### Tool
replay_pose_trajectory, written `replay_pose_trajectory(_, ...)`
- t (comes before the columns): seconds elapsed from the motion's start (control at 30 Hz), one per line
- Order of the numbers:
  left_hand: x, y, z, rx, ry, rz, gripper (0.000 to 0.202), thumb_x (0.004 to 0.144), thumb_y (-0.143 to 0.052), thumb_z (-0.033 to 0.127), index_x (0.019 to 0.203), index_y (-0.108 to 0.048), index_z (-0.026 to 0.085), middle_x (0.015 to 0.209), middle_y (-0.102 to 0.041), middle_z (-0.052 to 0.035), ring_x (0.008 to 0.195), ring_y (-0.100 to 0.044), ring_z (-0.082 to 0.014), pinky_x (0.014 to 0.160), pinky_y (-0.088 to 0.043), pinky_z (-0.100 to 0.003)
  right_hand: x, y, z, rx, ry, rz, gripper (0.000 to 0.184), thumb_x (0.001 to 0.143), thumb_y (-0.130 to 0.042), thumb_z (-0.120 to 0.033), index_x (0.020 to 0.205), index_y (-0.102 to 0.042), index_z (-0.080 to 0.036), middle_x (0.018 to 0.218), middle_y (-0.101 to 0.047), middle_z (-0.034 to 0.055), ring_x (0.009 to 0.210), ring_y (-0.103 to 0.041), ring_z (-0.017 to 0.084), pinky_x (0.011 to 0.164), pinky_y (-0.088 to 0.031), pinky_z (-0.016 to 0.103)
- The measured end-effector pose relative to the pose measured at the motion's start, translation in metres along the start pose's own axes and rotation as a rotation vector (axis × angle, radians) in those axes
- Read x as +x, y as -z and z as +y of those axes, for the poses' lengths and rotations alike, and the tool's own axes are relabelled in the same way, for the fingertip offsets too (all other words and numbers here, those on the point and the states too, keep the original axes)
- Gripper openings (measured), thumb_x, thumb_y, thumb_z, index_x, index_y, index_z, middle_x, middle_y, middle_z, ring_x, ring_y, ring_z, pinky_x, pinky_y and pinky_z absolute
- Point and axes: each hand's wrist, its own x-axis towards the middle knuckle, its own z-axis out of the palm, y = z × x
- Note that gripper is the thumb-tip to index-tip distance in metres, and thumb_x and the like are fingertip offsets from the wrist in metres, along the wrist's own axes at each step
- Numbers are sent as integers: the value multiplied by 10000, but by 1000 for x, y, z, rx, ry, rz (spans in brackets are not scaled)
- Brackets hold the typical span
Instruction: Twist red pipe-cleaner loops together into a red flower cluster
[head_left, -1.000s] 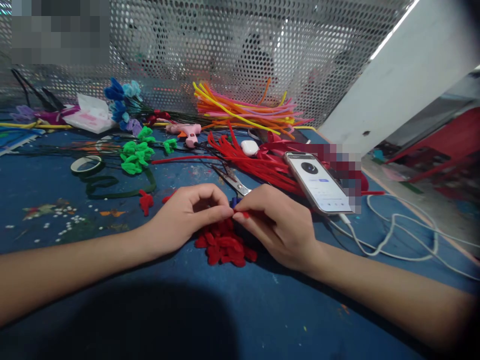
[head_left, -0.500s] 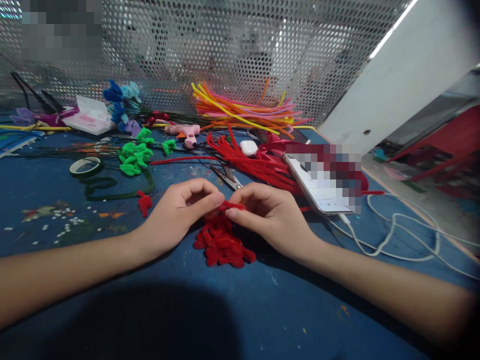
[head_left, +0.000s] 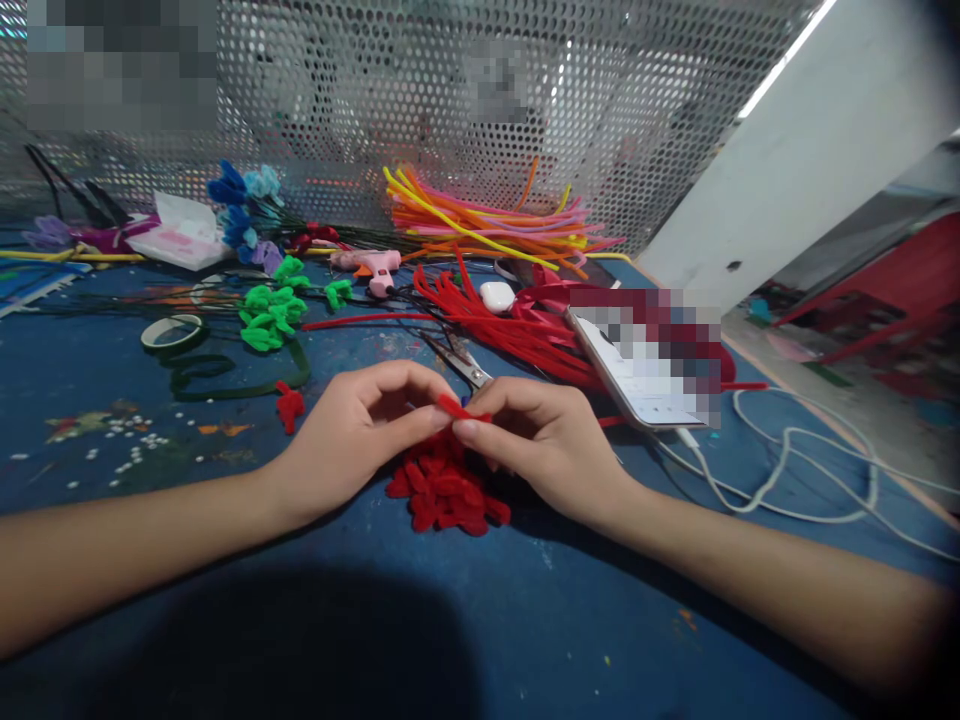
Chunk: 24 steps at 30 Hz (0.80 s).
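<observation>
My left hand (head_left: 360, 430) and my right hand (head_left: 536, 435) meet at the middle of the blue table (head_left: 480, 620), fingertips pinched together. Between them they hold a short red pipe-cleaner piece (head_left: 454, 408), bent upward at its left end. Right below the fingers lies a small heap of folded red pipe-cleaner pieces (head_left: 446, 495). Scissors (head_left: 461, 360) lie just behind my hands, partly hidden by them.
A phone (head_left: 641, 375) on a white cable (head_left: 787, 470) lies right of my hand. Behind are long red pipe cleaners (head_left: 487, 310), a multicoloured bundle (head_left: 487, 220), a pink glue gun (head_left: 375, 265), green pieces (head_left: 270, 310), a tape roll (head_left: 172, 330) and a perforated metal wall (head_left: 450, 90).
Both hands have lifted slightly off the heap and the red piece between the fingertips has been bent so its left end sticks up.
</observation>
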Motion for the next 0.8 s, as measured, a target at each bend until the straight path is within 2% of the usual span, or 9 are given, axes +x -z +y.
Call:
replay_pose_trajectory(0.23,-6,-1,4,108,-87,-47,45,794,-548,192,797,-589,171,771,-601,-1,705,-551,-100,649,-450,-200,0,2,-2,12,-5,-146,182,749,-634,-280,641,-607,-135,560,-552,-27,475,-454,45,438,-373,163)
replay_pose_trajectory(0.4,-9,-1,4,141,-109,-143,10,768,-529,171,762,-521,172,750,-526,9,668,-503,-97,602,-424,-204,-1,2,-2,-22,68,-239,139,763,-623,-214,646,-612,-139,577,-567,-34,503,-469,45,471,-383,155)
replay_pose_trajectory(0.53,-9,0,4,167,-115,-180,39,752,-506,140,744,-486,173,743,-491,16,660,-478,-94,598,-408,-207,-1,2,-2,-75,117,-253,131,766,-619,-187,646,-605,-138,582,-566,-38,517,-473,44,487,-384,151)
replay_pose_trajectory(0.8,-9,-1,3,115,-90,-191,36,785,-505,175,783,-469,177,743,-483,20,662,-472,-93,590,-406,-205,-1,2,-3,-101,142,-256,172,775,-607,-177,611,-578,-138,556,-536,-46,494,-436,38,468,-353,150)
